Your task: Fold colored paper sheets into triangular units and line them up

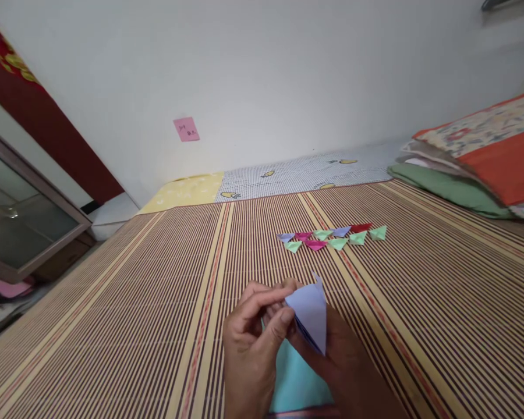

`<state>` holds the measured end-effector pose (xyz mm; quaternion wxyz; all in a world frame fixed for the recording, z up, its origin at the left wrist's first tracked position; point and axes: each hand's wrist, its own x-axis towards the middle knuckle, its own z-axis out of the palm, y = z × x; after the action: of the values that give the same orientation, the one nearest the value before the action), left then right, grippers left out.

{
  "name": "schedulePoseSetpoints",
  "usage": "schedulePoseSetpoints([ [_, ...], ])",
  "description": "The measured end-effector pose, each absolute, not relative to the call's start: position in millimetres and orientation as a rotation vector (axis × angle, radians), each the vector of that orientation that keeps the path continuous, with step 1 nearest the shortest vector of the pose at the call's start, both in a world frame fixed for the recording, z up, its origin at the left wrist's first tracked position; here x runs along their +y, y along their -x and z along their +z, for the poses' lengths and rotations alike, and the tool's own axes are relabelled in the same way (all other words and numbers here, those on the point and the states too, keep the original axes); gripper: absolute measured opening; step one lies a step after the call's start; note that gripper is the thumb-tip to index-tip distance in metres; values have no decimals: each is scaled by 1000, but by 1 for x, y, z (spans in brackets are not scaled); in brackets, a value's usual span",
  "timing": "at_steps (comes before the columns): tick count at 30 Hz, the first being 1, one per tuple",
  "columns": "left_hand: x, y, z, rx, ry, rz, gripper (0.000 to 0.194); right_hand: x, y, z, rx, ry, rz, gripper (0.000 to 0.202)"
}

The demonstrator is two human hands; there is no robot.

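Observation:
A folded piece of lavender paper is held between my two hands, low in the middle of the view. My left hand pinches its left corner between thumb and fingers. Behind and under the paper, my right hand supports it, with its fingertips partly hidden by the paper and my left hand. The paper is folded in layers, and a narrow tip points up at its top. Beyond my hands, several small folded paper pieces in green, pink, lavender and red lie in two rows on the striped mat.
Light blue sheet shows beneath my hands. Folded bedding and an orange patterned cushion are stacked at the right. A pink note is stuck on the white wall. A glass-panelled cabinet stands at the left.

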<state>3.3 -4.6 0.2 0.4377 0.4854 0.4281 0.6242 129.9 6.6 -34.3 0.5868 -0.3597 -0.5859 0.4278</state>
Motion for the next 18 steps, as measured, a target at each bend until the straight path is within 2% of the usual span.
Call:
schedulePoseSetpoints([
  [6,-6,-1,-4,1014,-1151,1550,3,19,-121,-25,-1201,727,1330,19],
  [9,-3,-1,-7,1009,-1043,1565,11,27,-115,-24,-1126,694,1385,24],
  [10,-2,-1,-8,1041,-1001,1562,14,28,-115,-24,-1113,689,1393,19],
  [12,0,-2,-11,1111,-940,1539,20,30,-116,-23,-1129,723,1303,6],
  [15,2,-4,-16,1133,-920,1468,30,29,-121,-21,-1229,888,994,13],
  [18,1,-8,-19,1102,-871,1401,30,29,-124,-20,-1355,965,688,16],
])
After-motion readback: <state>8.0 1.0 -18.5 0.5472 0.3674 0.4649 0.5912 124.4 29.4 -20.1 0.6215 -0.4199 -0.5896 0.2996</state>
